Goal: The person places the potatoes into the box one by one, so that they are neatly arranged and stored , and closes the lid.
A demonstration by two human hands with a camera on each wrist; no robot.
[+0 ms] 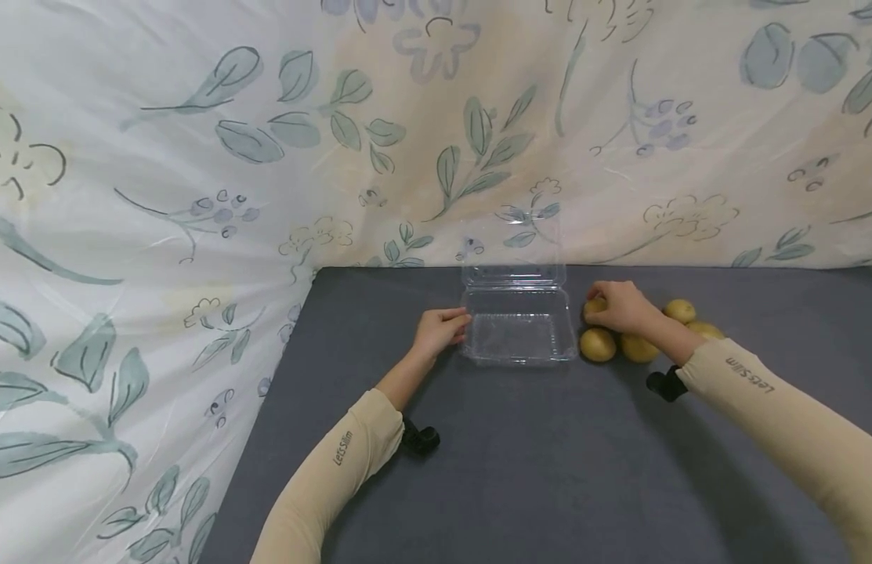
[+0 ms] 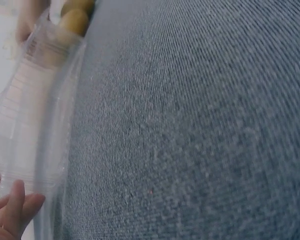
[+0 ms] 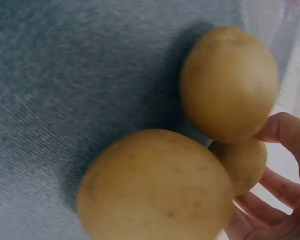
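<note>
A clear plastic clamshell container (image 1: 520, 325) stands on the dark grey cloth with its lid (image 1: 513, 247) raised at the back. At its left side, my left hand (image 1: 439, 333) pinches the rim; in the left wrist view its fingers (image 2: 17, 205) lie against the wall. To the right of the container, my right hand (image 1: 621, 305) grips a potato (image 1: 595, 305), thumb on one side and fingers on the other. This potato (image 3: 246, 165) is partly hidden behind other potatoes in the right wrist view. Just in front of that hand lie a potato (image 1: 598, 345) and another potato (image 1: 638, 349).
Beyond my right wrist lie a small potato (image 1: 679, 311) and a potato (image 1: 703, 330) partly covered by the forearm. A floral curtain (image 1: 436, 133) hangs behind and along the left of the grey cloth surface (image 1: 520, 462).
</note>
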